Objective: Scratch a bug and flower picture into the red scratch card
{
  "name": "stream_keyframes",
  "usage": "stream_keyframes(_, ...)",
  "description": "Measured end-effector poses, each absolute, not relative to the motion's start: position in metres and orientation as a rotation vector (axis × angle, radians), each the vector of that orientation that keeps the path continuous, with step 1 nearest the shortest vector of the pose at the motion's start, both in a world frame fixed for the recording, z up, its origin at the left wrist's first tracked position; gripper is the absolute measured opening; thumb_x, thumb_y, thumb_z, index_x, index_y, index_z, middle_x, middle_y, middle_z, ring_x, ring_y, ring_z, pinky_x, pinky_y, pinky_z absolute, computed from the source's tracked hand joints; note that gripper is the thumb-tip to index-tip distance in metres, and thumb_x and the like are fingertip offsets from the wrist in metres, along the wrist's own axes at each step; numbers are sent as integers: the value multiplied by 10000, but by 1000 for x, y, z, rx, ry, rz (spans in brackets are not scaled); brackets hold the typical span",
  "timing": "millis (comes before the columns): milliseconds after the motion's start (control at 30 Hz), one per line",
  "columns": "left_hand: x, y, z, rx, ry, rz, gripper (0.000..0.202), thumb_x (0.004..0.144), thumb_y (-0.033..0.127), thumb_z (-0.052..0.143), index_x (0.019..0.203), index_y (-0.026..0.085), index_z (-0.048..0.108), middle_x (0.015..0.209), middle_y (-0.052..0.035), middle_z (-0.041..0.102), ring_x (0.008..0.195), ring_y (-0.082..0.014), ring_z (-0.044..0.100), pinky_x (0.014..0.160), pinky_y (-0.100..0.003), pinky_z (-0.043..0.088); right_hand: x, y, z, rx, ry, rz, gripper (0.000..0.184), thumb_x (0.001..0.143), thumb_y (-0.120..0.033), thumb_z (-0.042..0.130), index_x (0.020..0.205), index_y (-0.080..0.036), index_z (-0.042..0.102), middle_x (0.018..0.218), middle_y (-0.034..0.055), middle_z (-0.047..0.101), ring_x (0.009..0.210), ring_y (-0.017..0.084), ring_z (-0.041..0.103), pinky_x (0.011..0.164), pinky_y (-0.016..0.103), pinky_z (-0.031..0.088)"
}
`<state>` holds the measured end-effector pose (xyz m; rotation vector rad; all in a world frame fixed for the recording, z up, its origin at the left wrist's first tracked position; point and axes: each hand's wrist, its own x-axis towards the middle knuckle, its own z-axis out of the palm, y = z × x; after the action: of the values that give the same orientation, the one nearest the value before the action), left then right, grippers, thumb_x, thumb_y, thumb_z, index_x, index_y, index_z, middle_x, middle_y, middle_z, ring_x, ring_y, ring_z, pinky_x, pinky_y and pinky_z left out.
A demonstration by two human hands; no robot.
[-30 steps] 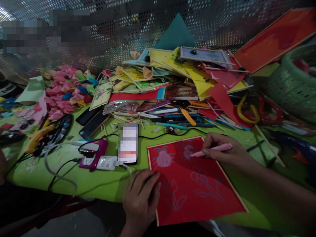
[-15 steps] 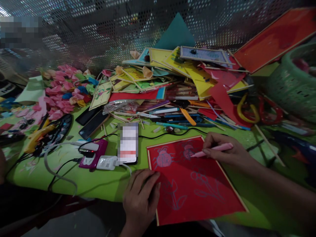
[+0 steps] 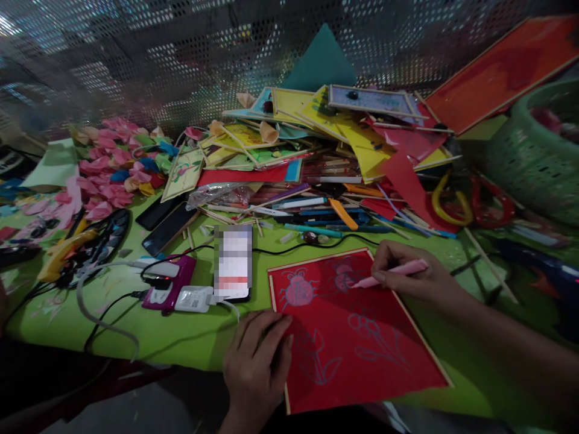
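A red board [image 3: 362, 361] with a thin wooden frame lies on the green table [image 3: 190, 337] in front of me. Pale drawings of two bugs and flowers cover it. My right hand [image 3: 409, 274] is closed around a pink pen [image 3: 391, 273], whose tip touches the upper bug drawing. My left hand [image 3: 257, 361] rests flat on the board's lower left corner, fingers stretched out, holding nothing.
A phone [image 3: 233, 262] lies left of the board, beside a purple power bank [image 3: 169, 289] and cables. Behind is a heap of coloured boards, pens and sticks [image 3: 325, 163]. Pink paper flowers [image 3: 113, 175] lie at the left, a green basket [image 3: 538, 150] at the right.
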<state>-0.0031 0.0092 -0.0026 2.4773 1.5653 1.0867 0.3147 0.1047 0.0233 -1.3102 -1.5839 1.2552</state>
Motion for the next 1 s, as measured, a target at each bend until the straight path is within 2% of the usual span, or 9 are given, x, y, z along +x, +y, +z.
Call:
stream_keyframes(700,-3,9,-3,2479,1575,1088,247,963,132,633,1163,225,745,1060,-58,756,987,-191,696,901,-331,572,317,106,20,-1343,-1536,1214,267,868,-427,745,735,-225,632,665,-16,586,603,163,490,572,300,339)
stream_keyframes(1000,-4,9,-3,2497,1556,1089,249,965,110,631,1170,201,739,1074,-67,742,1016,-194,674,942,-333,547,317,106,19,-1329,-1544,1233,283,871,-435,760,742,-221,627,667,-25,585,599,153,482,569,293,333)
